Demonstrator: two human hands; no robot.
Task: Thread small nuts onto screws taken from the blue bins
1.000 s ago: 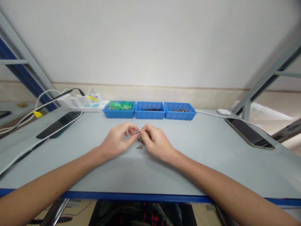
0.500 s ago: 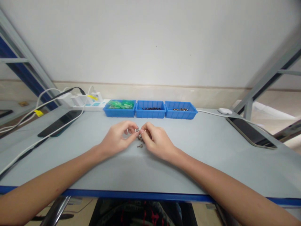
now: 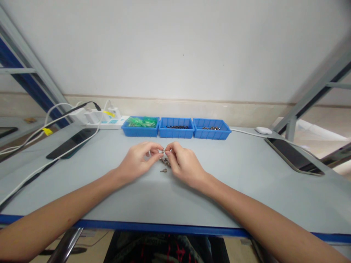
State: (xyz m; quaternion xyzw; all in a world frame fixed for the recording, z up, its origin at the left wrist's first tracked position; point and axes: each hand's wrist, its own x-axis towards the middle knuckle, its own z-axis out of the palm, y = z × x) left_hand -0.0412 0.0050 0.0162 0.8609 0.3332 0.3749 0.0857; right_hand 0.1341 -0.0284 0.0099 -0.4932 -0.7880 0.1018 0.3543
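My left hand [image 3: 140,157] and my right hand [image 3: 185,162] meet above the middle of the table. Between their fingertips is a small shiny metal screw [image 3: 163,151], pinched from both sides; its fine detail is too small to make out. Under the fingers lies a little pile of similar metal screws [image 3: 165,161], partly covered by my right hand. One loose screw [image 3: 163,170] with a thicker right end rests on the table just in front of the pile.
Three blue bins stand along the back: one with green plastic bags [image 3: 141,121], one with dark screws [image 3: 177,127], one with brassy metal parts [image 3: 211,128]. A power strip [image 3: 109,123], cables and a phone [image 3: 71,143] lie left. Another phone [image 3: 294,156] and a white case [image 3: 263,130] lie right.
My fingertips have come together around the small screw, the left ones shifting slightly right. More of the pile beneath shows now. The view has shifted a little.
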